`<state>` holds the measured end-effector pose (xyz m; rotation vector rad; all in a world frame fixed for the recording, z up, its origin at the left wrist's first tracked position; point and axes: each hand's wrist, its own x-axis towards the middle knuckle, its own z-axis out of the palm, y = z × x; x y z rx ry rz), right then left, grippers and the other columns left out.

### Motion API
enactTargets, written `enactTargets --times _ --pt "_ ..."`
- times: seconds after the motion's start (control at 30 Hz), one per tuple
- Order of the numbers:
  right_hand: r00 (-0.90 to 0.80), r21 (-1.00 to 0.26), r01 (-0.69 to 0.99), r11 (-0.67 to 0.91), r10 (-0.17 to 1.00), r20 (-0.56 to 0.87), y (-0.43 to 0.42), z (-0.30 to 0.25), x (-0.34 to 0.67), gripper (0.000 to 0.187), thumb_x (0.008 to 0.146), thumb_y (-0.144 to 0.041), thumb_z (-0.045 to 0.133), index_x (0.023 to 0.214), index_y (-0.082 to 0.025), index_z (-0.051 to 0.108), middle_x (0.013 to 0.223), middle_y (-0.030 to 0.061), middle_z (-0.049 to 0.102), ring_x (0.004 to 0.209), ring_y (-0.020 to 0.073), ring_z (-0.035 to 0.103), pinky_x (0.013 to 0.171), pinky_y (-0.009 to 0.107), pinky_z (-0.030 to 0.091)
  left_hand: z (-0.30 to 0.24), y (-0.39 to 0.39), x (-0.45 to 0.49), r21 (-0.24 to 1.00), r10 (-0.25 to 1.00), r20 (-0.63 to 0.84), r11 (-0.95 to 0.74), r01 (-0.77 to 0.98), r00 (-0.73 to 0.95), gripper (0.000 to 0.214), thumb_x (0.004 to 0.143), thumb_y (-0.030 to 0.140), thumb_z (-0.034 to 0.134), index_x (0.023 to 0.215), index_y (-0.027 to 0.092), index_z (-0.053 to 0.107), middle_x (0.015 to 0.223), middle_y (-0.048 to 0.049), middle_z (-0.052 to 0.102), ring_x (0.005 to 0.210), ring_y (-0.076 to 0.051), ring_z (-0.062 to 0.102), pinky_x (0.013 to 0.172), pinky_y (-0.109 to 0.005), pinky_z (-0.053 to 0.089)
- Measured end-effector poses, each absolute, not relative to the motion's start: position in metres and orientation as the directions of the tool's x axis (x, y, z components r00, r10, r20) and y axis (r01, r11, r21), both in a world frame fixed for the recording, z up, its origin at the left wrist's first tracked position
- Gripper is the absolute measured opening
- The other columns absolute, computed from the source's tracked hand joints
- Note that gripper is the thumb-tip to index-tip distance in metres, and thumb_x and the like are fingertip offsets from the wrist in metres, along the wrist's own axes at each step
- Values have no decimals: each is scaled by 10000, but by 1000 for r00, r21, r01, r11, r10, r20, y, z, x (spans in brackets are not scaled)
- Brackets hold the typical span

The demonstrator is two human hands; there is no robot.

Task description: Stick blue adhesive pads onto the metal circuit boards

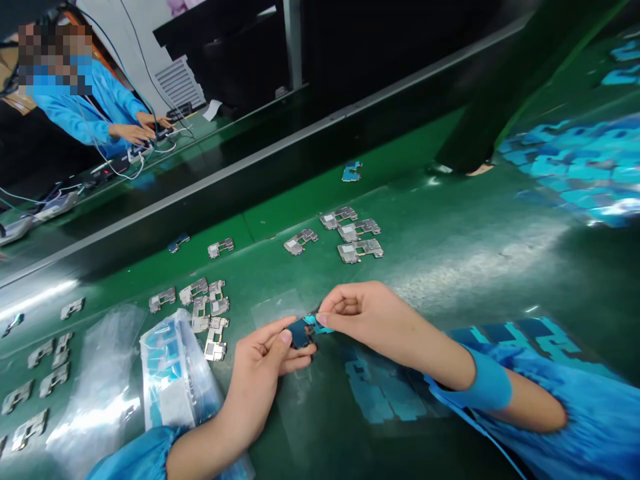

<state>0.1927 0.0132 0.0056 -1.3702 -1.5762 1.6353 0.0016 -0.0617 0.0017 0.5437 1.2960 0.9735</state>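
Between the thumb and fingers of my left hand (267, 353) is a dark blue phone circuit board (301, 333). My right hand (357, 310) meets it at its right end, thumb and forefinger pinched on a piece of light blue film (323, 325). This film lies against the board's right part; my fingers hide some of its edge. Under my right wrist, a clear sheet with light blue film cutouts (383, 390) rests on the green mat (320, 427). Left of my left hand, silvery circuit boards (216, 339) lie close together.
A clear bag with blue film sheets (170, 367) stands left. More silvery boards (360, 251) lie beyond my hands and at far left. Glossy blue sheets (595, 167) cover the far right, near a dark post (480, 127). Across a ledge, a person in blue (105, 107) handles cables.
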Motion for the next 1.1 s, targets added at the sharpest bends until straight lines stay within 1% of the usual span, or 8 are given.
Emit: enactTargets --times 0.23,0.53,0.63,0.73,0.8,0.93,1.03,1.1 --pt "-357 -918 346 -191 879 -317 10 7 192 130 786 -335 676 745 -217 712 738 28 755 701 200 687 626 304 504 2 -63 0 823 850 -527 506 -259 -15 545 808 446 804 1207 91 702 917 -127 803 902 -273 780 784 -299 653" --pt "-321 -917 374 -138 908 -268 8 6 189 97 781 -281 661 719 -222 705 726 30 756 703 215 714 630 317 534 -2 -62 -1 826 847 -531 512 -236 -18 542 783 453 822 1193 112 728 892 -117 803 899 -289 780 807 -339 653" --pt "-313 -914 387 -125 914 -258 7 7 188 99 789 -276 656 719 -224 703 731 34 755 707 220 716 646 328 544 -2 -63 -2 826 847 -531 513 -235 -16 525 791 449 817 1195 124 732 921 -114 804 900 -282 780 817 -337 650" --pt "-314 -911 398 -108 917 -246 7 8 187 92 790 -253 651 718 -226 702 727 30 751 702 214 713 655 324 544 -3 -63 -3 826 847 -532 515 -228 -13 532 795 449 813 1207 124 727 950 -116 803 917 -286 777 827 -341 647" --pt "-308 -910 406 -85 925 -224 7 8 186 91 785 -228 646 706 -226 694 712 22 741 688 201 704 648 311 534 -4 -64 -3 827 847 -532 515 -224 -15 548 792 449 815 1215 114 720 926 -115 804 919 -288 776 827 -342 646" --pt "-287 -910 411 -47 941 -178 6 8 183 93 754 -170 645 674 -218 650 657 -7 690 632 161 652 605 277 491 -1 -63 -4 825 843 -537 524 -209 -5 573 783 455 822 1211 96 699 893 -111 799 879 -266 782 794 -308 643" --pt "-297 -927 369 -71 936 -189 4 9 180 105 723 -134 670 658 -209 634 632 -15 663 611 154 620 581 276 470 7 -60 -4 822 839 -544 537 -190 19 547 787 438 818 1187 96 666 934 -116 787 844 -249 784 746 -282 640" --pt "-311 -943 325 -71 934 -177 7 13 182 137 719 -104 685 638 -205 638 610 -13 662 594 155 619 560 274 463 13 -55 -5 811 831 -553 554 -188 65 503 781 431 816 1131 114 644 953 -107 771 829 -249 784 706 -274 639"
